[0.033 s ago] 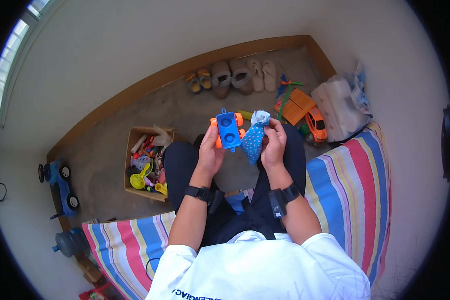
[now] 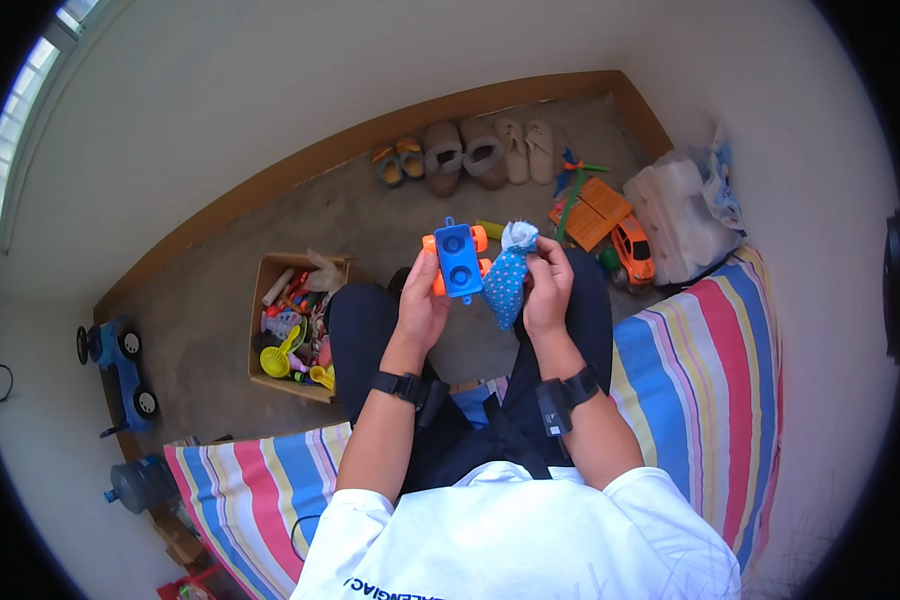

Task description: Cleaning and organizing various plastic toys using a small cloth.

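My left hand (image 2: 422,310) grips a small blue toy wagon (image 2: 458,262) with orange wheels, held up above my lap with its two round recesses facing me. In my right hand (image 2: 547,290) a blue dotted cloth (image 2: 507,285) is pinched between thumb and fingers. The cloth hangs down, and its pale, bunched end shows at the top. The wagon and the cloth are side by side, the cloth's edge close to the wagon's right wheels. Both wrists carry black bands.
A cardboard box (image 2: 259,345) full of toys stands left of my knees. Slippers (image 2: 460,160) line the far wall. An orange toy car (image 2: 632,250) and orange cardboard (image 2: 592,212) lie at the right. A blue ride-on toy (image 2: 125,380) stands far left. Striped fabric (image 2: 690,370) covers my seat.
The cloth in my right hand has shifted very slightly. The wagon and my left hand look the same.
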Motion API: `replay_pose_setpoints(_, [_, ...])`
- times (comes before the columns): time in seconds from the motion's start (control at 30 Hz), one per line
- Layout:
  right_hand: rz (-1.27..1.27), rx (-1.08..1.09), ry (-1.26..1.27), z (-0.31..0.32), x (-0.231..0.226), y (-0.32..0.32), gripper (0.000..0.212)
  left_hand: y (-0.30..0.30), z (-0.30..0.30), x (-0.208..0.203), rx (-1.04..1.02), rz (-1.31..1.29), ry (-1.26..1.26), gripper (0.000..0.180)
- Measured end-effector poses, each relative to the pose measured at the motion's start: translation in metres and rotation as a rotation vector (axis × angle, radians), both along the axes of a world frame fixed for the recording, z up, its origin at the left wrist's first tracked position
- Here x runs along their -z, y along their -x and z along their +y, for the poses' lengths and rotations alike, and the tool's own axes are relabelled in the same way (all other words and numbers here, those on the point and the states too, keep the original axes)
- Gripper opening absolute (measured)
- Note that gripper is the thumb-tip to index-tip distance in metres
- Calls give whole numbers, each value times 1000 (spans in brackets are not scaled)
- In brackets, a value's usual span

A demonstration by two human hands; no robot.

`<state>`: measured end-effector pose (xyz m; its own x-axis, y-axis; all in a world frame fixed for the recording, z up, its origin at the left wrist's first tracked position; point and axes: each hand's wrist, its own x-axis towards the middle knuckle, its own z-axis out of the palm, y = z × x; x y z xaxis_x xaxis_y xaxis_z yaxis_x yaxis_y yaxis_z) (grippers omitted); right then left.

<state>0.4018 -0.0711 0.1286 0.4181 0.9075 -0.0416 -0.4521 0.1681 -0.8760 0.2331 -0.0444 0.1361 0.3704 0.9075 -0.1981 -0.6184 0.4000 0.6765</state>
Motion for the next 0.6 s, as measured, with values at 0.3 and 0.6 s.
replay_pose_setpoints(0.3, [-921, -195, -13, -8, -22, 20, 25, -6, 1, 3, -21, 143, -79, 42])
replay_pose_setpoints(0.6, [-1234, -282, 136, -10, -21, 24, 27, -9, 3, 19, -8, 254, -90, 47])
